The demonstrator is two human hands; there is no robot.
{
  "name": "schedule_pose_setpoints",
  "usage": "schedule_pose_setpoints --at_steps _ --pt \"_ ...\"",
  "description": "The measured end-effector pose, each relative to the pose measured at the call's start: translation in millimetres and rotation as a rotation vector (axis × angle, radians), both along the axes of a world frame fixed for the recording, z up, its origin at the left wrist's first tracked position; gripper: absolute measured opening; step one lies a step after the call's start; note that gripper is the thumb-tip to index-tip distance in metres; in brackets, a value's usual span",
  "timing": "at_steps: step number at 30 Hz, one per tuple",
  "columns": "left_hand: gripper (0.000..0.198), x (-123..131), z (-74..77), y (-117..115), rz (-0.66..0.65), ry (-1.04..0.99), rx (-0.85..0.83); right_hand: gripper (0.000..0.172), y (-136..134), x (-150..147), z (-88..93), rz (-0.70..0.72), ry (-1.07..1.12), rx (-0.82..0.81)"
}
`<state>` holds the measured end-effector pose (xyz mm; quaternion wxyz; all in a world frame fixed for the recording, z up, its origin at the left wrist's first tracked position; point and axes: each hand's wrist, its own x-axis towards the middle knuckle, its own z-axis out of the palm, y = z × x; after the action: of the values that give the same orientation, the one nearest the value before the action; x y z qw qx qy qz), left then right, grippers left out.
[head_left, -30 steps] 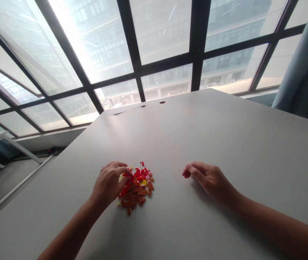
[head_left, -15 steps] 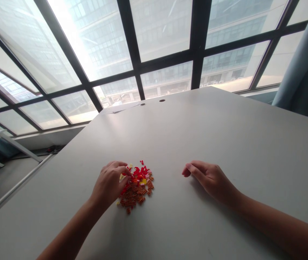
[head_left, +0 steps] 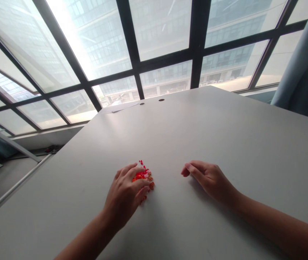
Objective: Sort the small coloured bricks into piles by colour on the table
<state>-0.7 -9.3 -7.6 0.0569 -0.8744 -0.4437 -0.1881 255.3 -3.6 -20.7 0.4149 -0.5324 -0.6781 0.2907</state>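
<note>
The heap of tiny red, orange and pink plastic building bricks (head_left: 144, 175) is lying loose on the bare top of the wide matte grey table (head_left: 197, 126), in its near half and a little left of the middle. It is one single heap. The bricks are too small and too crowded to count, and most are hiding under the left hand (head_left: 125, 196). Only the far edge is showing, bright red with a few pink and orange pieces and a couple of red strays just beyond it.

The left hand is lying palm down on the heap with its fingers (head_left: 140, 184) stretched out and slightly spread. It is pressing flat rather than pinching, and whether any brick is caught beneath it cannot be told.

The right hand (head_left: 209, 179) is resting on the table well apart from the heap, to its right. Its fingers are curling loosely inward and its fingertips are touching the surface, with nothing showing in its grasp.

Two small round holes (head_left: 161, 100) are sitting near the table's far edge. Behind it a black-framed glass window wall (head_left: 194, 43) is letting in bright daylight.
</note>
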Motion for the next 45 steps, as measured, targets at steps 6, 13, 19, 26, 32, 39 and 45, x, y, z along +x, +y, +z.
schedule_pose_setpoints --at_steps 6,13,19,26,32,39,45 --pt "0.014 0.0 1.8 0.6 -0.008 -0.011 0.007 0.042 -0.7 2.5 -1.3 0.009 -0.008 0.023" --pt "0.008 -7.7 15.3 5.5 0.071 -0.035 -0.005 0.021 1.1 -23.4 -0.2 0.228 -0.364 0.370" --pt "0.008 -9.9 19.5 6.1 0.103 -0.028 0.026 0.013 11.6 -59.8 -1.5 0.306 -0.500 0.308" --pt "0.007 -8.3 18.0 6.7 0.091 -0.025 0.038 0.006 15.3 -58.7 -4.4 0.331 -0.451 0.225" --pt "0.008 -7.8 16.5 6.7 0.078 -0.036 0.020 0.012 14.7 -59.8 -1.7 0.376 -0.510 0.253" --pt "0.009 -3.1 5.7 6.3 0.006 -0.161 -0.102 0.010 12.0 -59.8 3.2 0.340 -0.414 0.100" --pt "0.010 1.9 -3.2 5.9 -0.008 -0.223 -0.108 0.010 14.7 -59.3 1.3 0.332 -0.300 0.003"
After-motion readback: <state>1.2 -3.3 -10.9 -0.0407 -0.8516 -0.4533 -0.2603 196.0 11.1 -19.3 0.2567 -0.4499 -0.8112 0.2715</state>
